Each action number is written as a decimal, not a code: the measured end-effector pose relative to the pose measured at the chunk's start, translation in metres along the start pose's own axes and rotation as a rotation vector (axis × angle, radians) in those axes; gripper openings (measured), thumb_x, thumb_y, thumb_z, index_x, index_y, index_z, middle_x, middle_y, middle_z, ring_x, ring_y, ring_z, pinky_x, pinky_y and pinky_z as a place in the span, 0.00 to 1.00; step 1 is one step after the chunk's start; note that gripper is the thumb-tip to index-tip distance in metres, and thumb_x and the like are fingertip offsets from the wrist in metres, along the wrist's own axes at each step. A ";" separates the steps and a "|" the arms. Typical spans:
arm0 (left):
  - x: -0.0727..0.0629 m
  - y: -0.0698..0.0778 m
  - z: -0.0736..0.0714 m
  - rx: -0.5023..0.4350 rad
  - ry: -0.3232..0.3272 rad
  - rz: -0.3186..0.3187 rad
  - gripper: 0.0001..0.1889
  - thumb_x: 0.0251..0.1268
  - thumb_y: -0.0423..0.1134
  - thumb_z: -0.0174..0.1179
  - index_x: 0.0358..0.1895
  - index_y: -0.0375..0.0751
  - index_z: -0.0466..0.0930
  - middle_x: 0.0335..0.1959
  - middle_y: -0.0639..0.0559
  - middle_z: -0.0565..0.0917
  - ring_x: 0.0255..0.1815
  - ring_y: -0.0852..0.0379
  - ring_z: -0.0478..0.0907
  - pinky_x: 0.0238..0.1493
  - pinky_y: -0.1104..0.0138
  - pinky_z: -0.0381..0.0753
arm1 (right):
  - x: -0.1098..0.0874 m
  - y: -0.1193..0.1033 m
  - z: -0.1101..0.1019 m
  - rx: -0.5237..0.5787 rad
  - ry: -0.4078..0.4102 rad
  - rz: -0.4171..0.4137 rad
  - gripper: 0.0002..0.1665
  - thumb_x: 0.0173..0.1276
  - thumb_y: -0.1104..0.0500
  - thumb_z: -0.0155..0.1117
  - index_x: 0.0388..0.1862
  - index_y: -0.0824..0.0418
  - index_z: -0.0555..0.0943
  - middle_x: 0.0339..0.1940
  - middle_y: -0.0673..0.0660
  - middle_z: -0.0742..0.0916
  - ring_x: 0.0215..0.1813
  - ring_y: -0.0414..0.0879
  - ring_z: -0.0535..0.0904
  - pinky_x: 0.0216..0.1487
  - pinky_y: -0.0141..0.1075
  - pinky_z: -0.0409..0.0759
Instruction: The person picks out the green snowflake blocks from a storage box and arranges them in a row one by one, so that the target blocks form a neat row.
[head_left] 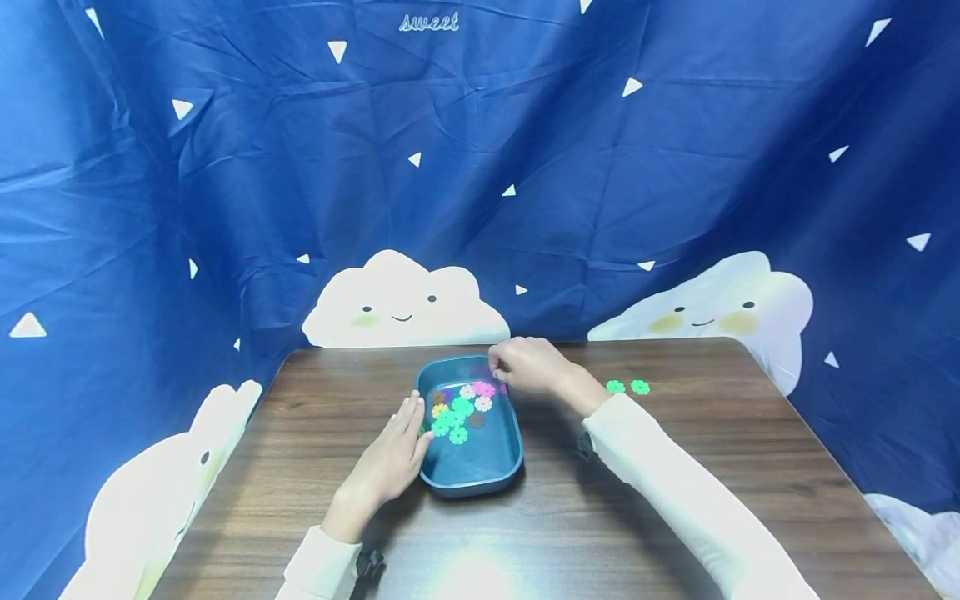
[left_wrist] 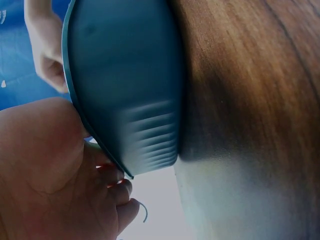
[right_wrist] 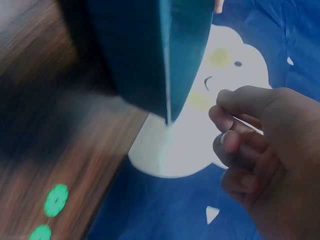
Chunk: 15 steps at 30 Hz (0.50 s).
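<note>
A dark teal bin (head_left: pixel 472 471) stands on the table, with several flower-shaped plastic pieces (head_left: pixel 459 417) inside: green, pink, white, brown and yellow. My left hand (head_left: pixel 393 450) rests along the bin's left rim, its fingers straight and the thumb over the edge. At the far right corner of the bin, my right hand (head_left: pixel 531 364) hovers by the rim with curled fingers. In the right wrist view, the right hand's thumb and index fingertips (right_wrist: pixel 220 116) come close together, and no piece shows between them. A bit of pink (head_left: pixel 503 389) shows below that hand at the rim.
Two green flower pieces (head_left: pixel 627 387) lie on the wooden table (head_left: pixel 675 467), right of the bin beyond my right forearm. A blue curtain (head_left: pixel 480 167) with white clouds hangs behind the table's far edge.
</note>
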<state>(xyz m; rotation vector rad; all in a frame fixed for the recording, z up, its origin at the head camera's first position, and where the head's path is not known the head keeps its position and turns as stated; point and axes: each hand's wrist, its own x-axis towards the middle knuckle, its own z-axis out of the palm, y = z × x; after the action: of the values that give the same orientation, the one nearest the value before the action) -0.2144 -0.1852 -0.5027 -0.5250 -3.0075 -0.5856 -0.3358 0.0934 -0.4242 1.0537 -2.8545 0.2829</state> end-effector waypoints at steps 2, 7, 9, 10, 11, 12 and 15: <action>0.000 0.001 0.000 -0.007 -0.003 -0.008 0.34 0.89 0.47 0.44 0.84 0.27 0.52 0.88 0.34 0.51 0.89 0.38 0.50 0.87 0.43 0.57 | 0.007 -0.008 0.000 -0.001 -0.014 -0.014 0.05 0.75 0.56 0.68 0.36 0.48 0.84 0.35 0.43 0.86 0.34 0.41 0.80 0.37 0.41 0.83; 0.001 0.001 0.000 0.007 -0.004 -0.013 0.34 0.89 0.47 0.45 0.84 0.27 0.52 0.88 0.34 0.51 0.89 0.38 0.50 0.87 0.43 0.56 | 0.023 -0.027 0.004 0.005 -0.025 -0.066 0.05 0.75 0.58 0.68 0.36 0.50 0.86 0.36 0.45 0.88 0.37 0.40 0.81 0.41 0.39 0.86; 0.001 0.000 0.001 0.015 -0.002 -0.010 0.34 0.89 0.47 0.45 0.84 0.27 0.52 0.88 0.34 0.51 0.89 0.38 0.50 0.87 0.43 0.57 | 0.028 -0.033 0.008 0.000 -0.028 -0.084 0.06 0.75 0.59 0.68 0.36 0.50 0.86 0.35 0.45 0.88 0.37 0.39 0.81 0.42 0.38 0.86; 0.001 0.000 0.001 0.019 -0.002 -0.009 0.34 0.90 0.47 0.45 0.84 0.27 0.52 0.88 0.34 0.51 0.89 0.38 0.50 0.87 0.43 0.57 | 0.031 -0.035 0.009 -0.001 -0.027 -0.094 0.06 0.75 0.60 0.68 0.36 0.51 0.86 0.34 0.45 0.88 0.37 0.39 0.81 0.42 0.37 0.86; 0.001 0.000 0.001 0.021 -0.003 -0.009 0.34 0.90 0.47 0.45 0.84 0.27 0.52 0.88 0.34 0.51 0.89 0.38 0.50 0.87 0.44 0.57 | 0.034 -0.038 0.011 -0.004 -0.028 -0.102 0.06 0.75 0.60 0.68 0.36 0.51 0.86 0.34 0.45 0.89 0.36 0.39 0.81 0.42 0.37 0.86; 0.001 0.000 0.001 0.021 -0.002 -0.009 0.34 0.90 0.47 0.45 0.84 0.27 0.52 0.88 0.34 0.51 0.89 0.38 0.50 0.87 0.44 0.57 | 0.037 -0.040 0.013 -0.009 -0.032 -0.108 0.06 0.76 0.60 0.67 0.36 0.52 0.86 0.34 0.45 0.89 0.36 0.39 0.81 0.41 0.36 0.85; 0.001 0.001 0.000 0.017 -0.005 -0.010 0.34 0.90 0.47 0.44 0.84 0.27 0.51 0.88 0.34 0.51 0.89 0.38 0.50 0.87 0.44 0.57 | 0.044 -0.047 0.019 -0.012 -0.050 -0.111 0.06 0.76 0.61 0.66 0.37 0.52 0.87 0.33 0.46 0.89 0.35 0.39 0.81 0.40 0.34 0.85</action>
<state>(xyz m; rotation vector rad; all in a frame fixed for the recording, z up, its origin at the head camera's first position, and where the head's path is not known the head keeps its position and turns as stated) -0.2150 -0.1842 -0.5028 -0.5122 -3.0183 -0.5602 -0.3386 0.0266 -0.4295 1.2288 -2.8235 0.2337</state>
